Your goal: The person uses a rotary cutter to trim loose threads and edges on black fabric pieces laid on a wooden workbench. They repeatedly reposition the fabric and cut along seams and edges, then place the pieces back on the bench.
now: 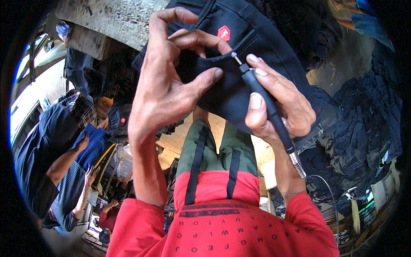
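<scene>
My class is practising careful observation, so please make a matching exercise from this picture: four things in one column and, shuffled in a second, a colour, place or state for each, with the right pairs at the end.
Things
1. Pen-shaped tool
2. Small patch
3. Trouser legs
4. Large heap of dark cloth

Descriptions
A. Green
B. Along the picture's right side
C. Held in the right hand
D. Red, on the dark garment

Pairs: 1-C, 2-D, 3-A, 4-B
</scene>
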### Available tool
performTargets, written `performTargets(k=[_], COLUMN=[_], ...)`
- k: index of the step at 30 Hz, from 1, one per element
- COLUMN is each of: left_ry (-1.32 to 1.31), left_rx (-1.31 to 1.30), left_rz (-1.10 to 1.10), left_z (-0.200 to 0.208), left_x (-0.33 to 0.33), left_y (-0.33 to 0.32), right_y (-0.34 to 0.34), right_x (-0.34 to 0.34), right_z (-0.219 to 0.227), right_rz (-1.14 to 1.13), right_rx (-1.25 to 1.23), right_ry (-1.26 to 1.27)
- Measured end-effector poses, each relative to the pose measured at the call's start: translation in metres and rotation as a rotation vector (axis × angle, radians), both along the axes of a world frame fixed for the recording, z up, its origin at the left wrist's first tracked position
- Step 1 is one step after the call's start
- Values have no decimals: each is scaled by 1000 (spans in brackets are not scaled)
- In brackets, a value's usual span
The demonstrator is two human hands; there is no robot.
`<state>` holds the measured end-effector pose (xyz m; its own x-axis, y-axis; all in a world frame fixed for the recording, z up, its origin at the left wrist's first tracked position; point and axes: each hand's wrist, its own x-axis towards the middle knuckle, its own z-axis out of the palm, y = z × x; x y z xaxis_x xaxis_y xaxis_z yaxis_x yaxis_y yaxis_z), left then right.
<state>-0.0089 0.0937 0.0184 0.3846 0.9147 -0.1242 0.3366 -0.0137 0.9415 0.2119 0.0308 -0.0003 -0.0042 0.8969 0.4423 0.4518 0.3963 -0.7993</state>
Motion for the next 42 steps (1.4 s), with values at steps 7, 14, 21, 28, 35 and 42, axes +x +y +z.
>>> performTargets(k=[7, 14, 21, 28, 35, 42], left_ry=[-11, -27, 7, -38, -6, 81], left_rx=[-8, -20, 2, -22, -34, 37], left_rz=[2, -21, -37, -38, -64, -113], left_z=[-3, -1, -1, 0, 4, 4], left_x=[0, -4, -4, -3, -5, -5], left_y=[-3, -1, 0, 2, 3, 6], right_y=[-2, -3, -2, 2, -6, -7], right_x=[6, 5, 0, -3, 7, 8], right_z=[2, 4, -1, -1, 4, 2], right_rz=[62, 57, -40, -94, 41, 10], right_rx=[-66, -76, -60, -41, -144, -151], right_ry=[-17, -22, -2, 46, -6, -15])
